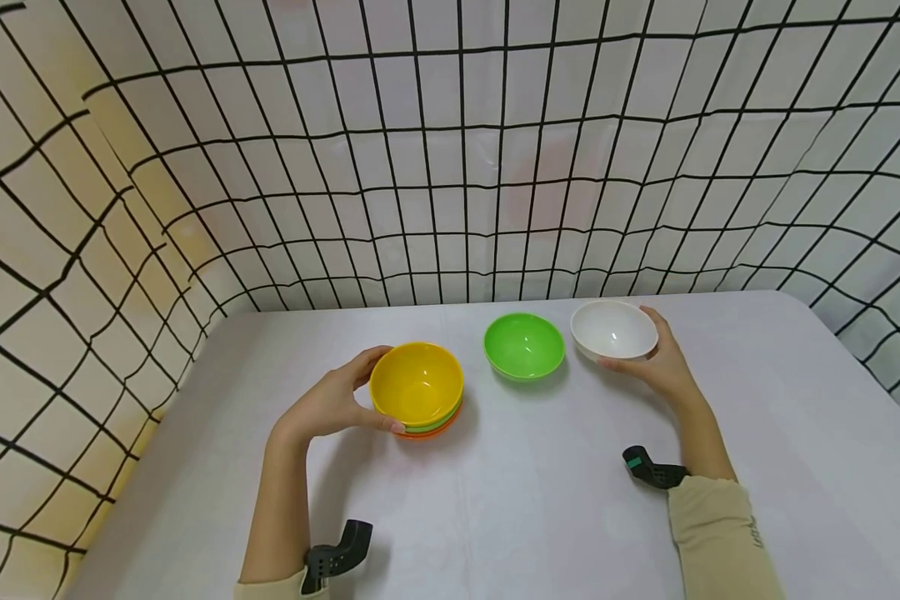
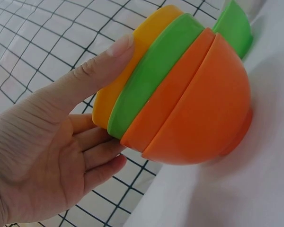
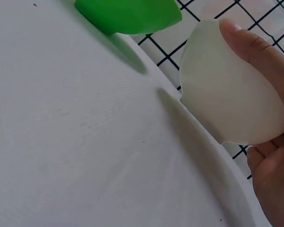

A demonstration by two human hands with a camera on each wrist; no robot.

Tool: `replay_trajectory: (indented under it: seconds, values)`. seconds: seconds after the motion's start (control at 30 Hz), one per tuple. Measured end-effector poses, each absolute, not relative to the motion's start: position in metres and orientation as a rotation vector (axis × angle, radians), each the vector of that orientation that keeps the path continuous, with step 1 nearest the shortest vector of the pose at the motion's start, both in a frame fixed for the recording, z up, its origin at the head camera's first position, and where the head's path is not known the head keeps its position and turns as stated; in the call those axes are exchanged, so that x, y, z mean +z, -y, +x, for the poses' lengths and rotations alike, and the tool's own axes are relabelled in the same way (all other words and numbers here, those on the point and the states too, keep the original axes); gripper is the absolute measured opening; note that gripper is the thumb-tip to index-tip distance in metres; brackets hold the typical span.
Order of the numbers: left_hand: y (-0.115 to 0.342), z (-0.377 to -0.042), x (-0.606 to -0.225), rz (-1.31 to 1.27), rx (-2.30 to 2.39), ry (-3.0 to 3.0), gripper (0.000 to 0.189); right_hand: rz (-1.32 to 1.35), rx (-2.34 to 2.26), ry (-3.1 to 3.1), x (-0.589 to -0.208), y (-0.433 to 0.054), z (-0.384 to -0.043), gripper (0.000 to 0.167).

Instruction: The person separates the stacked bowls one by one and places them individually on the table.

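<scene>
In the head view, a stack of nested bowls stands left of the table's middle, the yellow bowl on top. Below it the left wrist view shows a green bowl and two orange bowls. My left hand grips the yellow bowl from its left side, thumb near the rim and fingers on the far side. At the right, my right hand holds a white bowl between thumb and fingers. Whether the white bowl's base touches the table I cannot tell.
Between the stack and the white bowl, a separate green bowl sits upright near the table's back edge. The white-covered table ends at a black wire grid with white sheeting behind it. Both wrists wear black devices.
</scene>
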State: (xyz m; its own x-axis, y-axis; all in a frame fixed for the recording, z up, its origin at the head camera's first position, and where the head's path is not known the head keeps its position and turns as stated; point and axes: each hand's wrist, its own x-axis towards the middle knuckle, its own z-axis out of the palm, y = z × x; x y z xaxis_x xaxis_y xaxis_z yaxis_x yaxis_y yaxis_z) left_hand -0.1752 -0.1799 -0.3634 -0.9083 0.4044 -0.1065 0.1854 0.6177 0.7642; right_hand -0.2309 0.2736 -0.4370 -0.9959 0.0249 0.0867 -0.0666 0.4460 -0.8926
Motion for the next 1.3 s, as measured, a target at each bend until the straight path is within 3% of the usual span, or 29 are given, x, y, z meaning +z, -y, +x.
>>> replay_trajectory:
  seconds: [1.3]
  values:
    - [0.1786, -0.1734, -0.3606, 0.461, 1.180, -2.574, 0.101, 0.127, 1.619, 2.660, -0.4413, -0.2771, -0.2249, 0.117]
